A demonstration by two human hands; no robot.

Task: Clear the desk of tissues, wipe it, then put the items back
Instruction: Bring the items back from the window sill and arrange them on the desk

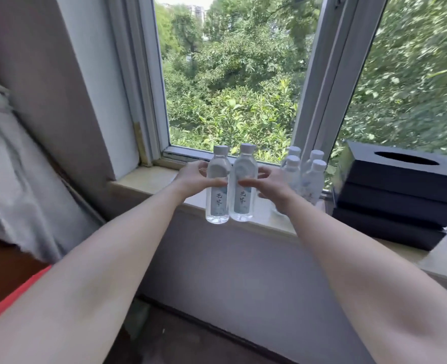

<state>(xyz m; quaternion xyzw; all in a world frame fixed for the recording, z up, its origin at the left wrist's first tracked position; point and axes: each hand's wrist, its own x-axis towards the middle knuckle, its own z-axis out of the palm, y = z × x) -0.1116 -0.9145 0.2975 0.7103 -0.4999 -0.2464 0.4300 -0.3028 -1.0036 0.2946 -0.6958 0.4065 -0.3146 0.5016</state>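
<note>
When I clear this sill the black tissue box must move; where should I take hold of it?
Probably grip the tissue box across its front and back long walls, from above: its slotted top lies level, and the standing bottles crowd its left end.

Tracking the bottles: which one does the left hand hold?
The leftmost bottle, in the left hand; its neighbour is in the right hand, four more stand on the windowsill.

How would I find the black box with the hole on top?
Start at the big window and follow its sill to the right, past the four standing water bottles. The black box tops a dark stack there; unlike the clear bottles, it has an oval hole on top.
</note>
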